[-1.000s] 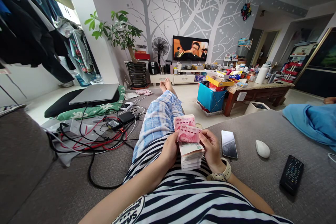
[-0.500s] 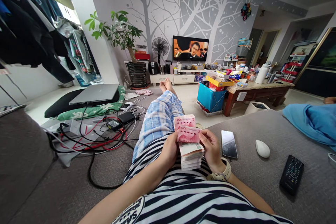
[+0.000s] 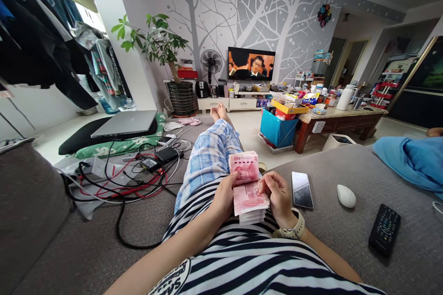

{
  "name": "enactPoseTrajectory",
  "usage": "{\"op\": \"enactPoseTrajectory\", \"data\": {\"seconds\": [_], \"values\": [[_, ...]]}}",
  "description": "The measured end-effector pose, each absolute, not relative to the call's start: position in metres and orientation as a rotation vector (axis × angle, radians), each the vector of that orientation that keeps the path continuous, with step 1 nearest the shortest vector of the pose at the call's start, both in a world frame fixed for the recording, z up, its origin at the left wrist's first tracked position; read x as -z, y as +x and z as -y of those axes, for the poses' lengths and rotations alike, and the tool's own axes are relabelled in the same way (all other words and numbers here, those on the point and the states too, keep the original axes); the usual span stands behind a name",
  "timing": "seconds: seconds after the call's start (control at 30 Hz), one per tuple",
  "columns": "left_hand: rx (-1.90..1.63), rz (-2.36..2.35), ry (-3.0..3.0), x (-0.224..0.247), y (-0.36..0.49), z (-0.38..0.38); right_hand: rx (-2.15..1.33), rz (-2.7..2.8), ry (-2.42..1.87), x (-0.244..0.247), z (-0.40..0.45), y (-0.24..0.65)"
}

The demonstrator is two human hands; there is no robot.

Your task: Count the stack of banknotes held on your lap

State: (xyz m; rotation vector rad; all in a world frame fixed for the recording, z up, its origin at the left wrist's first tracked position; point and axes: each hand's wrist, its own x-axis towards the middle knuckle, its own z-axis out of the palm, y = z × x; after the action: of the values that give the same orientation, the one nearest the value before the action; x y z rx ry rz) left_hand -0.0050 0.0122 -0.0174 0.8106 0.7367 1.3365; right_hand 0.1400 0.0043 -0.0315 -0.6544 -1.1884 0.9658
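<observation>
A stack of pink 100 banknotes (image 3: 245, 168) fans away from me above my lap, with a portrait showing on the upper notes. My left hand (image 3: 223, 197) is closed on the left side of the stack, its thumb on top. Nearer to me, another pink banknote (image 3: 247, 199) lies over the folded lower part of the bundle, whose pale layered edges (image 3: 252, 218) stick out below it. At that note's upper right corner, my right hand (image 3: 279, 196) is closed in a pinch. A beige watch (image 3: 292, 228) circles the right wrist.
On the sofa to the right are a phone (image 3: 302, 190), a white mouse (image 3: 346, 196) and a black remote (image 3: 385, 230). Tangled cables (image 3: 121, 184) and a laptop (image 3: 125, 123) lie to the left. A cluttered table (image 3: 332, 122) and a blue box (image 3: 277, 128) stand ahead.
The banknote that was held up between both hands has gone from there. A pink note now covers the near part of the bundle, and a portrait shows on the upper notes.
</observation>
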Motion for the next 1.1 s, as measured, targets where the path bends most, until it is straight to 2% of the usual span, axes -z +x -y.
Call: {"op": "enactPoseTrajectory", "data": {"seconds": [0.53, 1.1], "values": [[-1.291, -0.747, 0.822, 0.016, -0.005, -0.009, -0.861, 1.209, -0.825, 0.033, -0.01, 0.142], [-1.342, -0.763, 0.785, 0.021, -0.005, -0.014, -0.871, 1.219, -0.748, 0.032, -0.007, 0.141]]}}
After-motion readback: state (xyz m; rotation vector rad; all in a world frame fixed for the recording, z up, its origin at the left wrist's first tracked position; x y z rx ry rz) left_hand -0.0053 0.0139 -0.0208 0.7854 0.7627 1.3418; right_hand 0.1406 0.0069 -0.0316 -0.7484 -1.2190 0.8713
